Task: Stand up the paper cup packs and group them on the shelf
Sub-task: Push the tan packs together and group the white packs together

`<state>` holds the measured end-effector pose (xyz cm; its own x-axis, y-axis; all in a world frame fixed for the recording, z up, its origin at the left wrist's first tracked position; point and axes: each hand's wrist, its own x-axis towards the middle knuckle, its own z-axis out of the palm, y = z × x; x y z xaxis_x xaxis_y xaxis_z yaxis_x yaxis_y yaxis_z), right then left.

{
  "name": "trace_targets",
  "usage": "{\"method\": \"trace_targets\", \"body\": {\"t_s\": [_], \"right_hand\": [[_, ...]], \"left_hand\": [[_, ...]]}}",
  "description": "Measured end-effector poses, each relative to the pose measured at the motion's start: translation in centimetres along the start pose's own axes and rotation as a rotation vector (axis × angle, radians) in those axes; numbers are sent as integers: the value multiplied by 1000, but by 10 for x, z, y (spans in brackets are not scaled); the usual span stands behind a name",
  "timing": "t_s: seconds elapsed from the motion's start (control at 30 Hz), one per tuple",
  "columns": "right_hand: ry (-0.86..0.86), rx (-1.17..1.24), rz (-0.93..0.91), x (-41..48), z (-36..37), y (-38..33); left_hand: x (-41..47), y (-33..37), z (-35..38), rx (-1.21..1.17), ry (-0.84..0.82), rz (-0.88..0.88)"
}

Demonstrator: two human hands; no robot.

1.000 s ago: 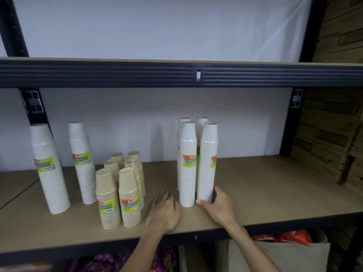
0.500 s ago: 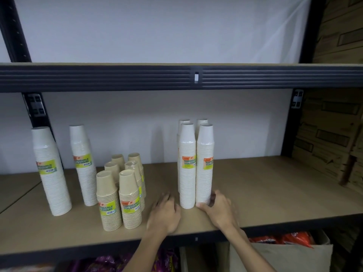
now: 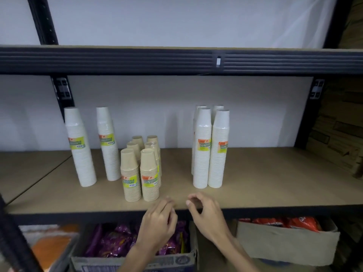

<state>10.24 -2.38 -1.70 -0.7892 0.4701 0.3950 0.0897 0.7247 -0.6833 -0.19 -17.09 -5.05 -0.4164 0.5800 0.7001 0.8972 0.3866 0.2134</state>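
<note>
Several tall white cup packs [image 3: 210,152] stand upright in a tight cluster at the middle right of the wooden shelf [image 3: 275,185]. Several shorter tan cup packs [image 3: 140,169] stand grouped at the centre. Two more tall white packs [image 3: 80,148] [image 3: 108,144] stand apart at the left. My left hand [image 3: 159,222] hovers at the shelf's front edge with loosely curled fingers and holds nothing. My right hand [image 3: 206,213] is beside it, also loosely curled and empty. Both hands are clear of the packs.
A dark metal beam of the upper shelf [image 3: 176,60] runs overhead. Below the shelf sit a cardboard box of purple packets [image 3: 125,242], a box of orange-red packets [image 3: 284,224] and an orange item [image 3: 49,246]. Stacked cartons [image 3: 339,124] stand at the right.
Both hands have pulled back from the base of the tall white packs to the shelf's front edge. The right front pack now stands straight against its neighbour.
</note>
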Motion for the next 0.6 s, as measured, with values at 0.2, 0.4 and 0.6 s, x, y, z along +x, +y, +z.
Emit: {"method": "trace_targets", "body": {"t_s": [0.2,0.4,0.6], "right_hand": [[-182,-37,-99,-10,33,-44],[-291,-19,-192,-8,67,-87],[-392,-1,-256,16,128,-132]], "left_hand": [[-33,-43,-44,17,75,60],[-42,-116,-95,105,233,-189],[-25,-195,-134,200,192,-591]]}}
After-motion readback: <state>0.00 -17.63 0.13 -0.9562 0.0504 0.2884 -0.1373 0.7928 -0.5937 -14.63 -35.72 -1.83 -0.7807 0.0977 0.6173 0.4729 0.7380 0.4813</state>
